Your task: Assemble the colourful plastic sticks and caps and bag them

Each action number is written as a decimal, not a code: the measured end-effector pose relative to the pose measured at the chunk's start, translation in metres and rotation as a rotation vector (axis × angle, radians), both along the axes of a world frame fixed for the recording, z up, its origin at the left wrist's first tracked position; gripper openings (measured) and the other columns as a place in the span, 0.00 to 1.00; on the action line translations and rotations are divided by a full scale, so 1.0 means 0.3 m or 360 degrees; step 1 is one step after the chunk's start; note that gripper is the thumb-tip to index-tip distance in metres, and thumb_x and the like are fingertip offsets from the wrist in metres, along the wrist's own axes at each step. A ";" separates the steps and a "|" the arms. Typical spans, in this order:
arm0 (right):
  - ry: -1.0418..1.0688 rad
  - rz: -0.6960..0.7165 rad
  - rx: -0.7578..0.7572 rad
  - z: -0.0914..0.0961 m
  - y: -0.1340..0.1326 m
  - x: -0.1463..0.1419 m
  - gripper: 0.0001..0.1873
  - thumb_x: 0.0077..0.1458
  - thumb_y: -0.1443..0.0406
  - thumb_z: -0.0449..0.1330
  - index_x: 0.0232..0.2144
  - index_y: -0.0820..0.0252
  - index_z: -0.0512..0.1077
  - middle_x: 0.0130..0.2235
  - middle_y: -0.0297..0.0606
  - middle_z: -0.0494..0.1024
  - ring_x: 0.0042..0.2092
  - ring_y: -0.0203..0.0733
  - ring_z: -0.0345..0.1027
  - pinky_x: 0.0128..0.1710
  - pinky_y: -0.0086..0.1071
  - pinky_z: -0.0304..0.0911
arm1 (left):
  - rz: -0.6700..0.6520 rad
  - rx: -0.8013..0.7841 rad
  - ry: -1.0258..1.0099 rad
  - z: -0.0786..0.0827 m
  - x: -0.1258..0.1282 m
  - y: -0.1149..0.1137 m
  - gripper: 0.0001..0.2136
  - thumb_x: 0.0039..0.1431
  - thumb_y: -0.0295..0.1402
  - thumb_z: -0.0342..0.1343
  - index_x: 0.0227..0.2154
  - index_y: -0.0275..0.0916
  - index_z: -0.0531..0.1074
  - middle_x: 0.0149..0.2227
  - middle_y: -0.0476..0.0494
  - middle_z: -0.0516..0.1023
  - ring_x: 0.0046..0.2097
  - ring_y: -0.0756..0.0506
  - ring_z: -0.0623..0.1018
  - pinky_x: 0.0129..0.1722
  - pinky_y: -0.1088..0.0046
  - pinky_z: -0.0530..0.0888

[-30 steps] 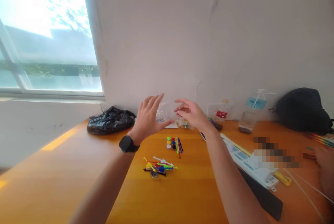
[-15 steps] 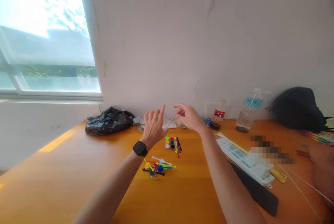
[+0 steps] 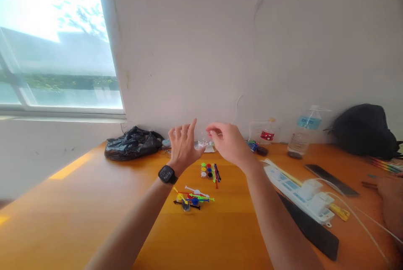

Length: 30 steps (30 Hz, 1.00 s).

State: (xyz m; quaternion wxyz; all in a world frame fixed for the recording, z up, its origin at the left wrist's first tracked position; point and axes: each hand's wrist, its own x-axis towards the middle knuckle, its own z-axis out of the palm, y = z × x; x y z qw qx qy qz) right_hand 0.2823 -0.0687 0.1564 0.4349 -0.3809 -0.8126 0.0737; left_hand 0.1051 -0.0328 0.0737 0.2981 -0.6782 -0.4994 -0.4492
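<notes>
My left hand, with a black watch on its wrist, is raised above the table with fingers spread and thumb out. My right hand faces it, fingers curled in toward the thumb; anything small in that pinch is hidden. Shiny clear plastic shows between the hands; I cannot tell if the right fingers touch it. Below them are small round coloured pieces in rows, with several coloured plastic arrows beside them. Nearer to me lies a loose pile of coloured arrows and discs.
A black plastic bag lies at the back left. On the right are a power strip with plugs and cords, a dark flat slab, a phone, bottles and a black bag. Another person's hand rests at the right edge.
My right hand has come slightly closer to the left, its fingers more curled. The left hand stays spread. The view has shifted slightly, and clear plastic shows more between the hands.
</notes>
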 end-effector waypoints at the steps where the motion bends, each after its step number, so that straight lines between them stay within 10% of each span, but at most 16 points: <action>1: -0.0068 -0.0015 -0.0032 0.004 -0.010 0.002 0.14 0.64 0.69 0.53 0.39 0.56 0.80 0.38 0.41 0.84 0.40 0.47 0.77 0.43 0.38 0.69 | -0.0015 0.0018 -0.0009 0.001 0.003 -0.002 0.42 0.58 0.44 0.63 0.73 0.38 0.55 0.54 0.31 0.75 0.54 0.29 0.70 0.59 0.46 0.60; 12: 0.0181 0.0341 -0.0317 0.014 -0.019 0.032 0.16 0.66 0.68 0.53 0.51 0.50 0.75 0.53 0.39 0.81 0.53 0.47 0.78 0.50 0.39 0.72 | 0.0023 0.0109 -0.0070 0.008 -0.013 0.000 0.39 0.58 0.45 0.64 0.69 0.38 0.61 0.54 0.32 0.74 0.55 0.29 0.69 0.60 0.46 0.60; 19: -0.0079 0.0088 -0.0083 0.012 -0.013 0.039 0.13 0.62 0.69 0.57 0.39 0.54 0.82 0.40 0.40 0.85 0.43 0.50 0.78 0.47 0.41 0.71 | -0.0053 0.0144 -0.0114 0.016 0.001 -0.015 0.38 0.59 0.44 0.63 0.70 0.41 0.60 0.54 0.33 0.74 0.54 0.30 0.70 0.61 0.46 0.60; 26: 0.0151 0.0424 -0.0271 0.016 -0.041 0.019 0.21 0.69 0.61 0.55 0.61 0.48 0.73 0.52 0.42 0.82 0.52 0.52 0.78 0.56 0.48 0.71 | -0.0063 0.0309 -0.0162 0.018 -0.002 -0.008 0.37 0.61 0.44 0.61 0.71 0.40 0.58 0.52 0.33 0.74 0.52 0.32 0.70 0.59 0.50 0.62; 30: 0.0316 0.0452 -0.0303 0.033 -0.066 -0.001 0.16 0.70 0.53 0.55 0.52 0.52 0.74 0.49 0.42 0.82 0.51 0.49 0.78 0.53 0.42 0.73 | -0.0076 0.0349 -0.0176 0.014 -0.011 -0.005 0.41 0.60 0.45 0.62 0.73 0.39 0.55 0.50 0.33 0.74 0.51 0.33 0.71 0.56 0.51 0.64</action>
